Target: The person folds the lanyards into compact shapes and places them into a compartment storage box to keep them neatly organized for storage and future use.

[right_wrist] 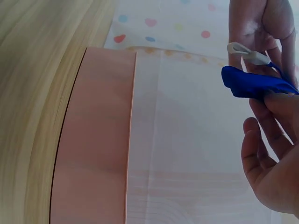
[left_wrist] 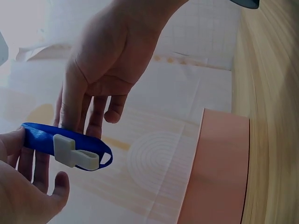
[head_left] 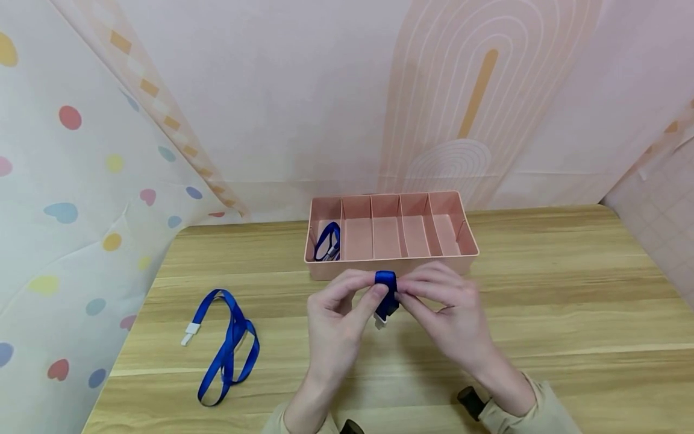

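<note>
A folded blue lanyard [head_left: 385, 288] is held up in front of the pink divided box, its white plastic clip [left_wrist: 76, 151] hanging at the lower end. My left hand [head_left: 337, 322] pinches the folded strap between thumb and fingers. From the other side, my right hand [head_left: 454, 313] pinches its edge with thumb and fingertips. In the right wrist view the bundled strap [right_wrist: 257, 85] lies between both hands' fingers. A second blue lanyard [head_left: 230, 346] lies loosely looped on the table at the left, its white clip [head_left: 191, 331] pointing outward.
The pink box [head_left: 393, 266] stands at the table's back, split into several compartments. Its leftmost compartment holds another coiled blue lanyard [head_left: 328, 242] with a clip. Patterned cloth [head_left: 271, 108] hangs behind the wooden table [head_left: 569, 301] and along its left side.
</note>
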Tool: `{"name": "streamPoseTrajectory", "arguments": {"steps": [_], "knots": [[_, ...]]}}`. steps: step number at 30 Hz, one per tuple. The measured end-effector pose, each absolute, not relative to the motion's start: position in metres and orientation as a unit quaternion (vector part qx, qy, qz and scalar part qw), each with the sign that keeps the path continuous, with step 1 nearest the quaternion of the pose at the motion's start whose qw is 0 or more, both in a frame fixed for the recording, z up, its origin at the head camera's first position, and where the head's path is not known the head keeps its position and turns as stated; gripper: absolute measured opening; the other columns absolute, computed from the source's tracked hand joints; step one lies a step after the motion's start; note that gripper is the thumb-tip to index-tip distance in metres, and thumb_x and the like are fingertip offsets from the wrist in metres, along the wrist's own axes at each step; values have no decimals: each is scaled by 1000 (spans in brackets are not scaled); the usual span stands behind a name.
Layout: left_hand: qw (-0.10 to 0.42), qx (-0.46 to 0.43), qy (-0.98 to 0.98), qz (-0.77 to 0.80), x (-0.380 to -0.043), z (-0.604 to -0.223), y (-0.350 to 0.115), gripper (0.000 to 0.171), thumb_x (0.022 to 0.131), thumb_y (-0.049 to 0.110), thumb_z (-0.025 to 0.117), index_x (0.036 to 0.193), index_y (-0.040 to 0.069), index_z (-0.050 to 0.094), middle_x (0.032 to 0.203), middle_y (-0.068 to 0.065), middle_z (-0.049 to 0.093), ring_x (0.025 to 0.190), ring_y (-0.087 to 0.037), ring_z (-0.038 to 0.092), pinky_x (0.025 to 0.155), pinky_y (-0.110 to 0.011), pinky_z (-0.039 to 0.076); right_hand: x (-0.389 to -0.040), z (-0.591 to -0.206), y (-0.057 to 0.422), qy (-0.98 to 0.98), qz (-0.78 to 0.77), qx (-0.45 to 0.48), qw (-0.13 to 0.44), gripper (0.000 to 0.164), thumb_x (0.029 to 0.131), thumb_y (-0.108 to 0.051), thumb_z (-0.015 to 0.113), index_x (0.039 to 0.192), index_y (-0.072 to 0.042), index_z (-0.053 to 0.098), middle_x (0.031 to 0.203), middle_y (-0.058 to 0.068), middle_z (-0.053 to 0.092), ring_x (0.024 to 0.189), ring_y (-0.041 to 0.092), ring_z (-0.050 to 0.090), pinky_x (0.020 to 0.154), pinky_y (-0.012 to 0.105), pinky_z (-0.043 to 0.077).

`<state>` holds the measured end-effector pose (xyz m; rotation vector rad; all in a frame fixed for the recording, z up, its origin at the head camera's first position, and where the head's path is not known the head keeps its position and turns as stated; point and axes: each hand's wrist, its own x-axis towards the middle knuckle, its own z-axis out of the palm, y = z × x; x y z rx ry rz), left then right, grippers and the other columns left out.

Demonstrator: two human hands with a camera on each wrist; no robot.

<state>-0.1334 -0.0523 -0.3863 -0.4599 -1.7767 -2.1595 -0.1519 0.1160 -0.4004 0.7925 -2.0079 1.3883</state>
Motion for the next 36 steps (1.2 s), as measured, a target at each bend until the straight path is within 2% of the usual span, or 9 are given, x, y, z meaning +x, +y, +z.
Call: {"name": "streamPoseTrajectory", "arguments": {"steps": [3,11,18,22,25,31,36], "knots": [[159,-159,-618,-754,-134,-387,-53,16,92,-7,73,99,-21,70,95,20,74,90,0,70,90,-19,59,-150,-400,115,-751,526,296,266,26,72,18,83,90,0,82,85,11,79,88,9,71,82,14,56],[171,-147,-620,-752,-136,-389,-53,17,90,-8,75,97,-22,70,91,19,72,86,0,70,88,-18,60,-145,-396,116,-760,540,297,204,21,80,15,79,91,-3,81,88,10,78,79,3,63,70,15,54],[172,-131,-616,-757,-138,-390,-53,19,90,-8,76,97,-24,69,89,18,72,85,-1,69,86,-17,60,-139,-392,117,-768,573,262,112,15,92,7,73,99,-4,82,99,11,80,92,-1,69,73,20,58],[171,-123,-613,-762,-138,-390,-53,19,89,-9,75,98,-24,69,88,17,72,86,-1,69,85,-17,60,-137,-391,116,-756,595,260,82,16,97,5,69,104,-3,81,103,12,80,98,1,72,79,22,60],[169,-124,-612,-763,-139,-390,-52,18,89,-10,75,98,-25,68,89,17,73,86,-1,69,85,-17,60,-136,-390,115,-752,602,255,81,16,97,4,69,105,-2,81,103,13,80,96,0,71,78,22,59],[163,-132,-616,-759,-139,-393,-50,18,89,-9,75,98,-24,69,90,19,72,86,0,69,83,-16,60,-135,-389,112,-765,595,225,103,11,90,2,79,98,-4,83,93,11,80,78,0,62,67,22,52],[167,-129,-624,-753,-138,-394,-48,17,89,-9,76,98,-22,71,89,21,72,86,0,69,85,-18,60,-135,-390,111,-773,586,211,116,9,87,2,81,93,-5,83,87,9,79,76,-1,62,66,21,51]]}}
